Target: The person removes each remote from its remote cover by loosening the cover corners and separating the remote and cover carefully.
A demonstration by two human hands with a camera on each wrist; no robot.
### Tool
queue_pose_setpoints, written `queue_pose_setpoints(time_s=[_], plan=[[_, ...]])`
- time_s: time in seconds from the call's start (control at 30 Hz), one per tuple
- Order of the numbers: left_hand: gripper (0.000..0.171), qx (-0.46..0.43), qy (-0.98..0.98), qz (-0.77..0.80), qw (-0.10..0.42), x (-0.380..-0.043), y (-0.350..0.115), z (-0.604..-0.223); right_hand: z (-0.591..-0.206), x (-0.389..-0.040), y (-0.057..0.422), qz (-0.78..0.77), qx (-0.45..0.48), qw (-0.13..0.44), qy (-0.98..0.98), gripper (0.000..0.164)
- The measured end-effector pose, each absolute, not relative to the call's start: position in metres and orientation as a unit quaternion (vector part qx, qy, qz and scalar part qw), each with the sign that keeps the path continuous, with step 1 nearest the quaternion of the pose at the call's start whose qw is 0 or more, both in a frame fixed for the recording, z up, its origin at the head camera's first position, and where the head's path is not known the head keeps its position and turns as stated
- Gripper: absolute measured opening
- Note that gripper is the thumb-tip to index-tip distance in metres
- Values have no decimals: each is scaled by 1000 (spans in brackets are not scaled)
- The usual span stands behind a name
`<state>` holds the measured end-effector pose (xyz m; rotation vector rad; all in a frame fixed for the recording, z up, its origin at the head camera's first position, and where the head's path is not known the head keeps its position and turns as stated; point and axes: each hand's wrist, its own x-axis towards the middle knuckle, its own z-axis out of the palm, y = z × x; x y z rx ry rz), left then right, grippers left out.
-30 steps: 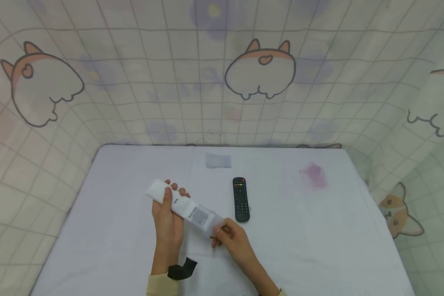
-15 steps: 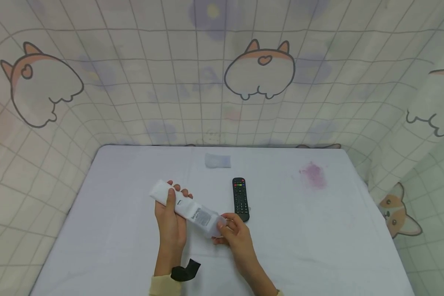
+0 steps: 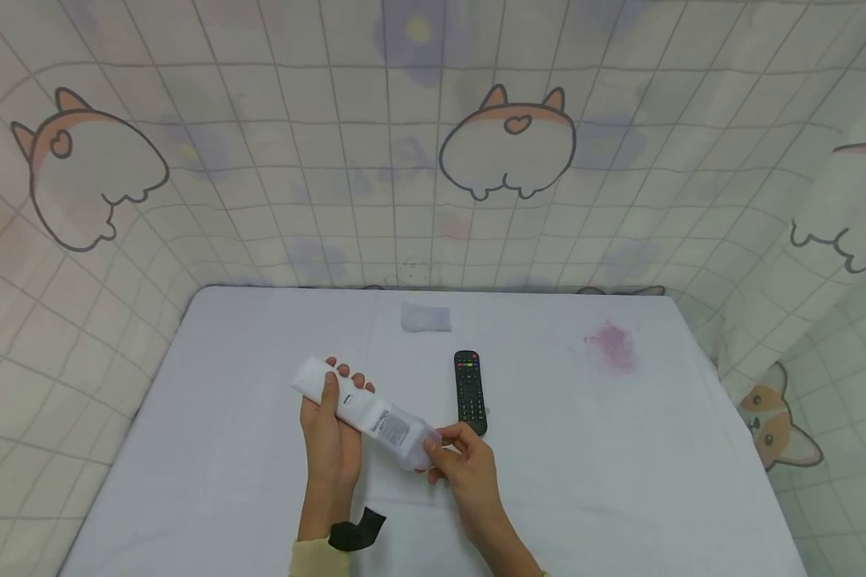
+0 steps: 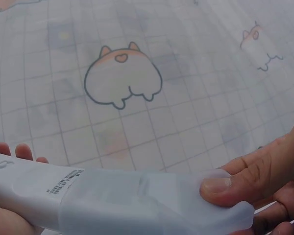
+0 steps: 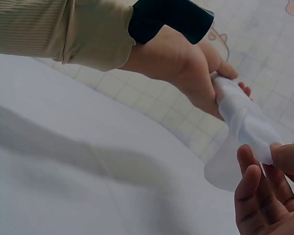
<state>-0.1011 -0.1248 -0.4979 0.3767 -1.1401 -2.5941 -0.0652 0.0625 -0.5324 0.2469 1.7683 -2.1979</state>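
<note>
My left hand (image 3: 335, 441) grips a white squeeze tube (image 3: 354, 405), thumb across its front and fingers behind. Dark print and a grey text block show on it, and in the left wrist view a small barcode. A translucent plastic sleeve (image 4: 137, 200) covers the end of the tube nearer my right hand (image 3: 465, 465). That hand pinches the sleeve's loose end between thumb and fingers. In the right wrist view the sleeve (image 5: 255, 129) looks creased, with a flared part hanging below. The tube is held aslant above the table.
On the white table (image 3: 606, 473) lies a black remote control (image 3: 469, 393), just beyond my right hand. Farther back is a flat translucent packet (image 3: 426, 317). A pink stain (image 3: 613, 346) marks the cloth at right. A patterned curtain (image 3: 332, 168) surrounds the back and sides.
Both hands have shifted slightly right with the tube since a second ago. My right hand has turned a little and keeps its pinch on the sleeve end.
</note>
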Motion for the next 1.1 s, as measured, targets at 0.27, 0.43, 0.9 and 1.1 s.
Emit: queue_pose_setpoints(time_s=[0.27, 0.43, 0.9, 1.1], plan=[[44, 145, -377, -905, 135, -102, -127, -500, -529, -63, 64, -763, 77, 152, 624, 34], [42, 152, -368, -908, 134, -102, -128, -500, -527, -63, 65, -761, 77, 155, 626, 32], [43, 154, -357, -910, 142, -103, -130, -501, -528, -62, 65, -764, 72, 157, 622, 33], [43, 156, -352, -912, 142, -102, -131, -502, -526, -61, 65, -760, 77, 163, 625, 34]])
